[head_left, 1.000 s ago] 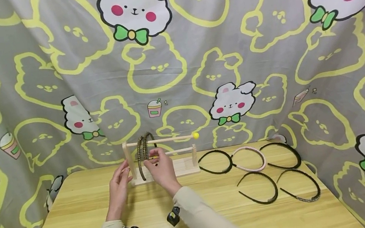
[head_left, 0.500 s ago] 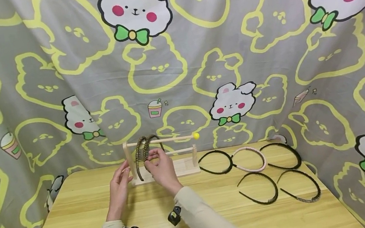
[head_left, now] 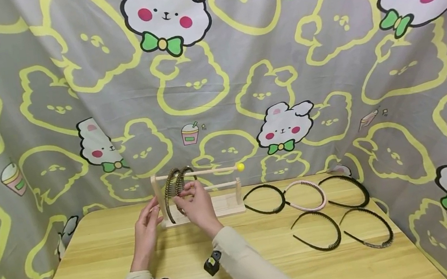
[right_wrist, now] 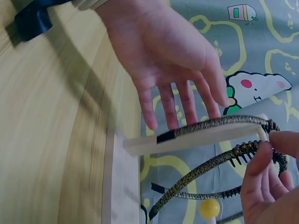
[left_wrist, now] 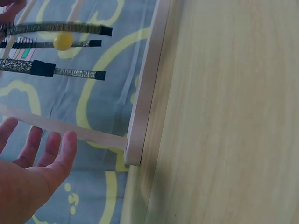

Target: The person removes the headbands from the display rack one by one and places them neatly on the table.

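Two glittery dark-gold headbands hang over the upper rod [head_left: 215, 170] of a small wooden rack. My right hand [head_left: 199, 207] pinches the right-hand headband [head_left: 180, 182] on its toothed part between thumb and fingers, as the right wrist view also shows. The other headband [head_left: 168, 200] hangs beside it, closer to the left post [head_left: 155, 186]. My left hand [head_left: 146, 229] is at that post, its loosely extended fingers [left_wrist: 65, 151] against the wood in the left wrist view. A yellow ball [head_left: 240, 167] caps the rod's right end.
Right of the rack lie several headbands on the wooden table [head_left: 183, 278]: a black one [head_left: 280, 204] and a pink one [head_left: 322, 197] among them. A lower rod [head_left: 221, 185] runs behind, ending at a short post [head_left: 240, 195]. A patterned curtain [head_left: 208, 89] hangs close behind.
The two headbands have spread apart, the left one's lower end shifting left. The right one has tilted slightly in my right hand's pinch. My left hand stays at the post.
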Available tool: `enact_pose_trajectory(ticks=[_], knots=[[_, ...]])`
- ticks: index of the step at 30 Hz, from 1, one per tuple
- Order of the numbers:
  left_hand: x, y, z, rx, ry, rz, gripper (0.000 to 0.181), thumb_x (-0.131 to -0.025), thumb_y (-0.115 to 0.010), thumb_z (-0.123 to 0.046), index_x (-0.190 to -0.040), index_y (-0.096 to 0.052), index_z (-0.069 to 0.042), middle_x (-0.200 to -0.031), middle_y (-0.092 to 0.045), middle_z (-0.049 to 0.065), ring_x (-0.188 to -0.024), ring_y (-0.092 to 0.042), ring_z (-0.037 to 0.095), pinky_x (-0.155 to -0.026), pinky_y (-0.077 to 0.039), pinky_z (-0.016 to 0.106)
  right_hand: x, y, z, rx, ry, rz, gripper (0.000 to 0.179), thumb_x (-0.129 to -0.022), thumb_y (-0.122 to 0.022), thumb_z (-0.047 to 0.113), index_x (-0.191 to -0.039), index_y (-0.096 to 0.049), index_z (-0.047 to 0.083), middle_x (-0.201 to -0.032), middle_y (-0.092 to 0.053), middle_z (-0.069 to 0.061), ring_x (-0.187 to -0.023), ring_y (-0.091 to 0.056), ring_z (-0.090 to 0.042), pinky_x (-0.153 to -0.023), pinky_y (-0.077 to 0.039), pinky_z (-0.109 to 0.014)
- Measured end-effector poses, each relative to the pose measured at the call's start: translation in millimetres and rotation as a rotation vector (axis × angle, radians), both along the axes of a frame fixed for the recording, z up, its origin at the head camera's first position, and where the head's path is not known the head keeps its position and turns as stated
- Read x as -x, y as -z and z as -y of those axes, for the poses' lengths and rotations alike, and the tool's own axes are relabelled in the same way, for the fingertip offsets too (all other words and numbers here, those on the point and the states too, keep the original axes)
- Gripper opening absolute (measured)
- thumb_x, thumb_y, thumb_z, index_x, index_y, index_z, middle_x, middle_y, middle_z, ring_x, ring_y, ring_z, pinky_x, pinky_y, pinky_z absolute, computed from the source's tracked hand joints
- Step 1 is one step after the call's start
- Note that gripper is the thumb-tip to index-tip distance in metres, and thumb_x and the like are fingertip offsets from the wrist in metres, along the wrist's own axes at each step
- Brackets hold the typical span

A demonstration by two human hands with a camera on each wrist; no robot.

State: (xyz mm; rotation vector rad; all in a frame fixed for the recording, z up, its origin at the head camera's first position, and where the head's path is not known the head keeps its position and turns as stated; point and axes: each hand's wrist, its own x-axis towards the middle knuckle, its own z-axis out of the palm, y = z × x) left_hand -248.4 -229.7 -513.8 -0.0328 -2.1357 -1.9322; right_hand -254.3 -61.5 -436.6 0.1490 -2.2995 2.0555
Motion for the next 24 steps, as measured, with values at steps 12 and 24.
enact_pose_trajectory(ticks=[12, 24], knots=[[-2.0, -1.1, 0.1, -0.004, 0.004, 0.009, 0.050, -0.105, -0.043, -0.035, -0.149, -0.040, -0.011, -0.150, -0.040, 0.009, -0.126, -0.047, 0.018, -0.098, -0.051, 0.022, -1.1, -0.6, -24, -0.118, 0.051, -0.088, 0.030, -0.087, -0.074, 0.019, -0.114, -0.060, 0.018, -0.098, -0.069, 0.006, -0.087, -0.061, -0.007, -0.071, -0.055, -0.024], [-1.9, -0.9, -0.6, -0.005, 0.014, 0.018, 0.052, -0.104, -0.043, -0.037, -0.149, -0.039, -0.012, -0.150, -0.040, 0.008, -0.125, -0.047, 0.016, -0.097, -0.051, 0.019, -3.2, -9.2, -62, -0.016, 0.128, -0.106, 0.034, -0.085, -0.073, 0.017, -0.117, -0.061, 0.017, -0.103, -0.068, 0.001, -0.093, -0.063, -0.015, -0.081, -0.056, -0.029]])
